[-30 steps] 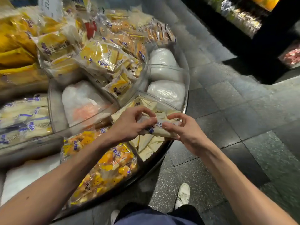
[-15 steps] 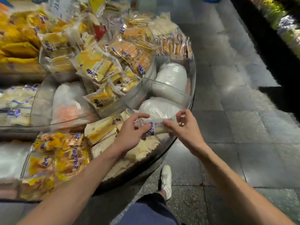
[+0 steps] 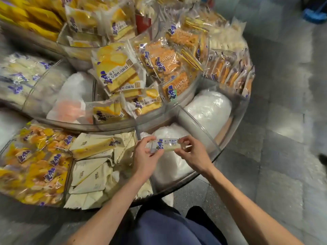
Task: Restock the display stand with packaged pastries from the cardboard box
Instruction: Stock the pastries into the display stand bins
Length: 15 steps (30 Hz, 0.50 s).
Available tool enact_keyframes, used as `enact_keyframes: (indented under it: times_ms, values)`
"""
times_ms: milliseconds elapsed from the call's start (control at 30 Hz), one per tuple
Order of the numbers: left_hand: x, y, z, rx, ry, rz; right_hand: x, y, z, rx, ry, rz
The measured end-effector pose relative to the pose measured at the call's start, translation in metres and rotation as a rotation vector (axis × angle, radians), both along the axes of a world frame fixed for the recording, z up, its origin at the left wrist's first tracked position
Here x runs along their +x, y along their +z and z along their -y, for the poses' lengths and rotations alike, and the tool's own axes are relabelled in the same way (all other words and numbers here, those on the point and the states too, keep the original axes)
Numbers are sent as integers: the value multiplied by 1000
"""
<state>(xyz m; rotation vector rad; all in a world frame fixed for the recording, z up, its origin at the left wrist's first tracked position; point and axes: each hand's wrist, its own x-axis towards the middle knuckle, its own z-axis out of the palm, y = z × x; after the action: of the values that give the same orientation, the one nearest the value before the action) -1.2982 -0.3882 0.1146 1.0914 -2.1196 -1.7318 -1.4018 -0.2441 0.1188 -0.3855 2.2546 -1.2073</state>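
Pastry packet (image 3: 165,145) pinched endwise between left hand (image 3: 144,159) and right hand (image 3: 193,154).

**Both hands on one pastry packet**

The left hand (image 3: 145,160) and right hand (image 3: 192,156) pinch the ends of a small white pastry packet (image 3: 165,145), level above a near compartment of the round display stand (image 3: 237,121) that holds a white bag (image 3: 169,168). Left of it lie cream wedge packets (image 3: 92,175), then yellow packs (image 3: 35,167). Toast packs (image 3: 120,75) fill the tier beyond.
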Motion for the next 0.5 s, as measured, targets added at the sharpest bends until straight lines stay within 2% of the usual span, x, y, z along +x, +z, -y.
enact_keyframes:
  times_ms: [200,400,500]
  values:
    - [-26,-18,-16,-201,213,134,-51,-27,38,29,269,10]
    - [-57,-35,-35,-238,235,340,-89,-59,69,28,527,-82]
    - [-63,-54,-30,-292,216,425,-101,-72,71,42,668,-187]
